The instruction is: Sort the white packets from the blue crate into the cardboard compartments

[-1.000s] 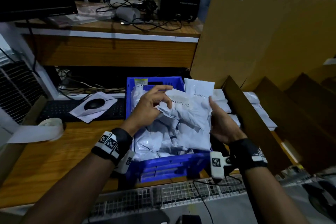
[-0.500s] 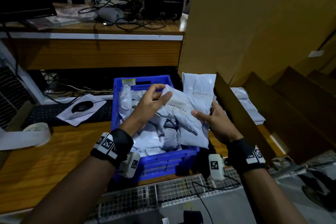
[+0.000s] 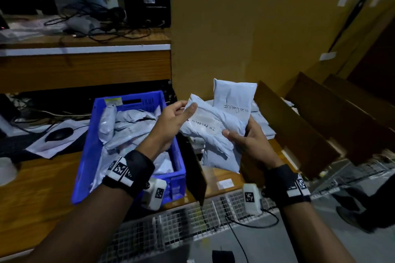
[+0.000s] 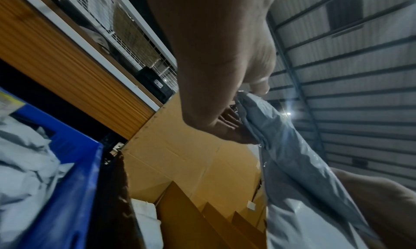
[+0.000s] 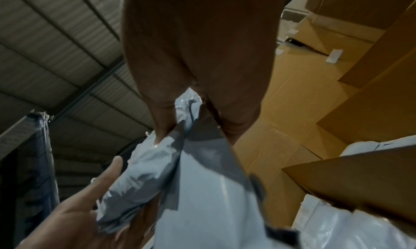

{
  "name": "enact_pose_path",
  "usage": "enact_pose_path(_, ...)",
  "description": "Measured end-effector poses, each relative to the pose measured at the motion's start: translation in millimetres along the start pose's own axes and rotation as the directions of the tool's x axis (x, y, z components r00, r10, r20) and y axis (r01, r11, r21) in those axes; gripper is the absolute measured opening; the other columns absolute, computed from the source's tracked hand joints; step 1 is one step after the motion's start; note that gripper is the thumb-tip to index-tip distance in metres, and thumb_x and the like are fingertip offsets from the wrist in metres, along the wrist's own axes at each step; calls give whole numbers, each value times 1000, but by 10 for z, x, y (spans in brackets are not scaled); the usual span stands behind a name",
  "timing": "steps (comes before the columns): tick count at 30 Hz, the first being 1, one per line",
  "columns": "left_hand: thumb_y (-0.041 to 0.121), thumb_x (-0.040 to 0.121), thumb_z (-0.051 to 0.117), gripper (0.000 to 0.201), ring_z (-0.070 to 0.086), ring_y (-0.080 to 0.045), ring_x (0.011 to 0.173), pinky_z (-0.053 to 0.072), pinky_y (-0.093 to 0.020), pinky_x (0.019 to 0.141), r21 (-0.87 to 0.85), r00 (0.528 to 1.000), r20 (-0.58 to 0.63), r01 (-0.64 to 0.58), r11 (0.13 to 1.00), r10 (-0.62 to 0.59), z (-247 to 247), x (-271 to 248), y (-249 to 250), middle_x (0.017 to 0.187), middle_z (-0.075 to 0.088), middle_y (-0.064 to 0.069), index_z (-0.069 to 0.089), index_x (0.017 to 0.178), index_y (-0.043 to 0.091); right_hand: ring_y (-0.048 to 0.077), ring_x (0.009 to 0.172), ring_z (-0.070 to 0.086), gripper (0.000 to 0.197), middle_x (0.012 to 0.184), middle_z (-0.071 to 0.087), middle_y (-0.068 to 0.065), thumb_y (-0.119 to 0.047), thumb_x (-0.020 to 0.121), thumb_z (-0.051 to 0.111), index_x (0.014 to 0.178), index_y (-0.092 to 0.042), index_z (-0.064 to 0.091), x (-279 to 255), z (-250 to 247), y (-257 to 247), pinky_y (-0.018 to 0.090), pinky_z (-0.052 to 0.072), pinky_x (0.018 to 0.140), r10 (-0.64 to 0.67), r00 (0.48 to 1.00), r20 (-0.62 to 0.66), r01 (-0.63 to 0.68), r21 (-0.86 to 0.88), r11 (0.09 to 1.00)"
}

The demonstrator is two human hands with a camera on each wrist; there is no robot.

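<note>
Two hands on one white packet (image 3: 210, 132), held in the air between the blue crate (image 3: 89, 147) and the first cardboard compartment (image 3: 261, 121). Left hand (image 3: 171, 121) pinches the packet's top-left corner, thumb on top. Right hand (image 3: 249, 141) grips its lower right edge, thumb on the front. Handwriting on the packet reads "IN PROGRESS", upside down from the head view.

Step, as I read it: label check, packet already out of the crate, not yet placed.

Next move likely calls for:
- picking the compartment that matches the label
- letting go with the left hand, carrying right over the cardboard divider (image 3: 295, 126)
- soft poly bag, sags below the grip, so lift the hanging end clear of the divider edge

Containers:
- blue crate: on the wooden table (image 3: 42, 194), near left, holds a heap of crumpled white packets (image 3: 128, 128); plenty left to sort
- first compartment: several packets inside, one upright packet (image 3: 235, 96) leaning on the back cardboard wall (image 3: 245, 38), marked "In progress"; others lie flat beneath it
- compartments farther right: contents mostly hidden by the dividers, can't tell

Beyond the crate: computer mouse (image 3: 58, 134) on a sheet of paper, and a shelf with cables (image 3: 102, 21) behind.
</note>
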State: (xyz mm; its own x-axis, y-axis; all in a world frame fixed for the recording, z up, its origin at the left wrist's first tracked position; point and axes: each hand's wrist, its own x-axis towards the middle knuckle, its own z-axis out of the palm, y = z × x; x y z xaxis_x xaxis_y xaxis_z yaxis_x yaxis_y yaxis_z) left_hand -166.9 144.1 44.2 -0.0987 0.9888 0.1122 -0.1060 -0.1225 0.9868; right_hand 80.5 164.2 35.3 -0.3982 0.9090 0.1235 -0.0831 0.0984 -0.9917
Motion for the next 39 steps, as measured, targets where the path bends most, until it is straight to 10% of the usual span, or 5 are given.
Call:
enact_pose_path(4, 51, 99, 67, 59, 71, -36, 116, 62, -53, 92, -87, 995, 55, 88, 992, -83, 523, -72, -4, 129, 72, -21, 62, 132, 3, 28, 130, 66, 63, 143, 66, 5, -1, 95, 73, 150, -13, 46, -191, -493, -23, 53, 55, 107, -14, 998, -68, 16, 29, 999)
enact_pose_path(18, -1, 80, 89, 98, 68, -25, 124, 61, -49, 97, -122, 987, 132, 105, 987, -88, 2263, -32, -505, 139, 65, -9, 31, 154, 29, 34, 128, 66, 58, 142, 67, 11, 0, 97, 71, 149, -10, 49, -852, -1865, 65, 54, 56, 103, -17, 970, -243, 42, 98, 994)
enact_pose_path(28, 0, 95, 74, 52, 74, -33, 111, 63, -42, 86, -158, 991, 38, 130, 979, -126, 2675, 672, -610, 121, 76, -12, 52, 140, 11, 31, 131, 65, 45, 143, 67, 4, -16, 108, 58, 152, -19, 47, -550, -2526, 220, 51, 56, 104, 127, 973, -194, -108, 109, 988)
enact_pose_path(33, 13, 99, 69, 29, 71, -35, 119, 57, -55, 103, -186, 978, -117, 149, 971, -173, 2584, 1322, -783, 123, 76, -9, 64, 127, 14, 27, 123, 70, 37, 138, 70, 2, -11, 110, 54, 146, -21, 56, -34, -2776, 372, 47, 59, 98, 153, 971, -182, -147, 47, 988)
enact_pose_path(39, 9, 105, 57, 21, 77, -13, 80, 60, -25, 59, -112, 925, -313, 191, 975, -217, 2285, 2037, -872, 110, 74, -8, 59, 126, 7, -10, 84, 72, 28, 118, 71, -3, 3, 106, 53, 128, -15, 55, 823, -3065, 472, 11, 54, 67, 232, 942, -244, -281, -189, 941)
